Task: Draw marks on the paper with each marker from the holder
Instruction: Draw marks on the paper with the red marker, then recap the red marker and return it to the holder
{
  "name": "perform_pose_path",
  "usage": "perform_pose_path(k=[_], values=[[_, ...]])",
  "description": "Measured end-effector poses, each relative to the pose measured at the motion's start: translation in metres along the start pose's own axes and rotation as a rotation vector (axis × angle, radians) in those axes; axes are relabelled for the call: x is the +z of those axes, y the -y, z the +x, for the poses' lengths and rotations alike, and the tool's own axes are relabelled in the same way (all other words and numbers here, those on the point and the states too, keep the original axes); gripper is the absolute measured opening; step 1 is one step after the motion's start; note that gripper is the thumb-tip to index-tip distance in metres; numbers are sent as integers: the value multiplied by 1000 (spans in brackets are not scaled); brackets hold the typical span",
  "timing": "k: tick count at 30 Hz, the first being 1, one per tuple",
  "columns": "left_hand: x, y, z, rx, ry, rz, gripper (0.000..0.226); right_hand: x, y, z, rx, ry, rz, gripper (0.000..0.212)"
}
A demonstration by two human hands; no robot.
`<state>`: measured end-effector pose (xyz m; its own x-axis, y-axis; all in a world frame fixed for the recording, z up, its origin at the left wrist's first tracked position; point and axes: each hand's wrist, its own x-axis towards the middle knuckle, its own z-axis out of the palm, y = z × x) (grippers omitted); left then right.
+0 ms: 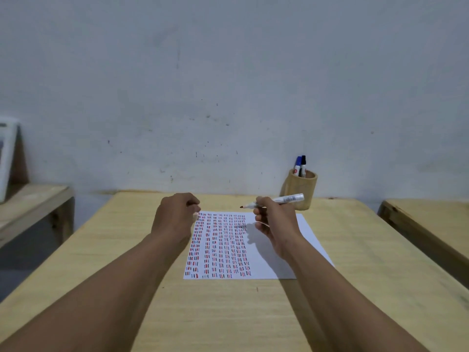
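A white paper [279, 250] lies on the wooden table [228, 313], its left half covered with columns of short red, blue and black marks. My right hand [275, 224] holds an uncapped white marker [286, 200] above the paper's far edge, red tip pointing left. My left hand [175, 217] hovers by the paper's far left corner with fingers curled shut; anything inside it is hidden. A wooden holder [300, 191] stands behind the paper at the right, with a blue-capped marker [297, 165] and a black-capped marker [303, 165] standing in it.
A grey wall rises right behind the table. A second wooden table [431, 219] stands to the right and a lower bench [33, 201] to the left, with a white framed object [6, 158] leaning on it.
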<state>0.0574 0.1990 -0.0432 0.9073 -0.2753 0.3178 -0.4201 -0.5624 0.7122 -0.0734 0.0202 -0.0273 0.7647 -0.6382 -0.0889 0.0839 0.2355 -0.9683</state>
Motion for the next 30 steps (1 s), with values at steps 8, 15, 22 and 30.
perform_pose_path(k=[8,15,22,30], values=[[2,-55,-13,-45,162,-470,10,4,9,-8,-31,15,121,14],[7,-83,-22,-73,239,-587,15,-5,24,-12,-84,13,132,15],[13,-96,-23,-78,264,-592,14,-16,32,-15,-125,37,102,15],[14,-103,-25,-57,257,-558,14,-19,36,-19,-174,52,42,11]])
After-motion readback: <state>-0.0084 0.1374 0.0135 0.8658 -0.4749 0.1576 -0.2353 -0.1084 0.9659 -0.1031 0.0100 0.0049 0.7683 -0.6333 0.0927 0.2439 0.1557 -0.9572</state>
